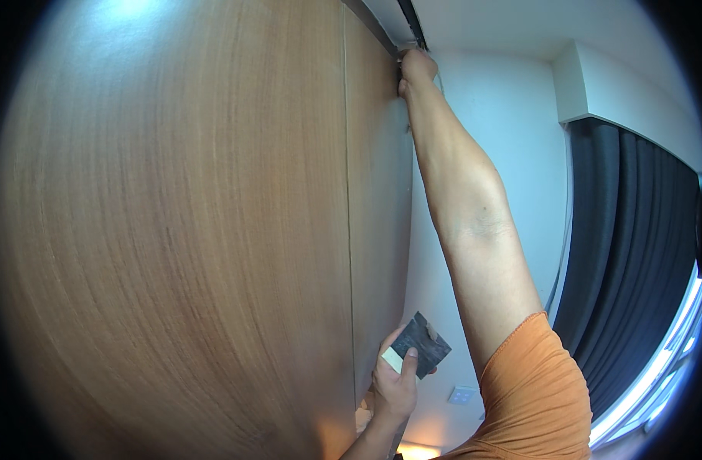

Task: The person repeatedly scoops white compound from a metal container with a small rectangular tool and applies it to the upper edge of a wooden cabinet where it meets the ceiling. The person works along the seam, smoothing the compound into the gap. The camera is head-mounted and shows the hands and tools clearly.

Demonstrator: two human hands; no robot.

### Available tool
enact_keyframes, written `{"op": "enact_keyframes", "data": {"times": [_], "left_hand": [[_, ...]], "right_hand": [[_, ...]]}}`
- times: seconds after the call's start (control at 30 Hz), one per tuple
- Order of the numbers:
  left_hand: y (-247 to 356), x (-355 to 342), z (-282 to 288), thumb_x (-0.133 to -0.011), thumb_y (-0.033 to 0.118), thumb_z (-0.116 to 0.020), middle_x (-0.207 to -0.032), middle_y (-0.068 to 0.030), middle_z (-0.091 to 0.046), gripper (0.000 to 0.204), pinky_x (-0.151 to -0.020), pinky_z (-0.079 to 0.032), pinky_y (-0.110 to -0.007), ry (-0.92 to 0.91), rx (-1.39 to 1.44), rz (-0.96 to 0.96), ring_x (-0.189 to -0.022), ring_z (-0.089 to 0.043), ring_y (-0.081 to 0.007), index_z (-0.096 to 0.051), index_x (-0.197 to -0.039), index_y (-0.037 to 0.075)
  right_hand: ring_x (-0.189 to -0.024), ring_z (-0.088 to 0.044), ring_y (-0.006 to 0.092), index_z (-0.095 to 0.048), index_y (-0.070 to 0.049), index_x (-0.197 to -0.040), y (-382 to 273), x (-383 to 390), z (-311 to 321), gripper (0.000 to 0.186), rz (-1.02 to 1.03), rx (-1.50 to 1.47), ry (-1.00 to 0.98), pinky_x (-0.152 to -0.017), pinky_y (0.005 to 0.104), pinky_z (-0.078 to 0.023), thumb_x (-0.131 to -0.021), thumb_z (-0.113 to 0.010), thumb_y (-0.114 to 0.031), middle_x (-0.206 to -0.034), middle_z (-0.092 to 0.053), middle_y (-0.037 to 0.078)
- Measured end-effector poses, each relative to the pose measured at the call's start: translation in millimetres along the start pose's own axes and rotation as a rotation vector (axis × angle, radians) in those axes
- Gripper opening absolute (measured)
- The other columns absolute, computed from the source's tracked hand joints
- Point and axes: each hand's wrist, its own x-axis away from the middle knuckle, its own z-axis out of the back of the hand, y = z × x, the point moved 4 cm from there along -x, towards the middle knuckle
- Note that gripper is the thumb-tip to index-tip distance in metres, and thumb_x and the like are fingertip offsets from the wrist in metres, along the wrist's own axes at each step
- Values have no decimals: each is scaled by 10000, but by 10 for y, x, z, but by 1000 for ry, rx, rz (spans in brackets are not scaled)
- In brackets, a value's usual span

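Your left hand point(395, 389) gripped a dark flat piece point(428, 343), low beside the right edge of the wooden panel point(197, 230); your right hand point(418, 69), grip unclear, met its top corner, white wall point(508, 115) alongside.

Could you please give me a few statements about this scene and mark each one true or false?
1. The left hand holds a dark flat piece. True.
2. The right hand hangs lower than the left hand. False: it is raised near the top of the wooden panel.
3. A dark curtain hangs at the right of the picture. True.
4. The sleeve on the right arm is blue. False: it is orange.
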Motion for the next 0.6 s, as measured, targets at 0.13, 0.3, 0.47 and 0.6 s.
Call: {"op": "enact_keyframes", "data": {"times": [0.13,0.3,0.47,0.6], "left_hand": [[-39,-11,10,-1034,44,-531,-1075,-166,-678,418,-732,-611,-337,-7,37,-25,-825,-719,-213,-437,-1421,-83],[-101,-14,25,-1033,59,-540,-1082,-171,-677,416,-719,-614,-342,1,35,-28,-824,-722,-216,-445,-1413,-85],[-107,-27,23,-1030,65,-545,-1084,-179,-678,418,-720,-625,-340,-15,55,-31,-831,-731,-221,-448,-1408,-85],[-96,-17,27,-1026,58,-544,-1082,-180,-678,420,-722,-632,-342,-8,45,-63,-833,-733,-224,-446,-1407,-90]], "right_hand": [[-922,-623,231,-706,40,-1155,-104,164,-21,324,-26,-56,-134,-792,372,-503,-847,-612,3,-1043,-683,121],[-967,-633,249,-704,26,-1176,-357,417,-114,331,12,-73,-213,-838,399,-509,-867,-585,27,-1099,-690,133],[-1019,-627,252,-694,16,-1208,-488,564,-182,341,28,-117,-285,-895,399,-495,-885,-585,11,-1125,-690,127],[-1061,-591,219,-665,-5,-1273,-609,709,-110,384,39,-111,-412,-923,326,-448,-896,-602,-37,-1142,-680,80]]}}
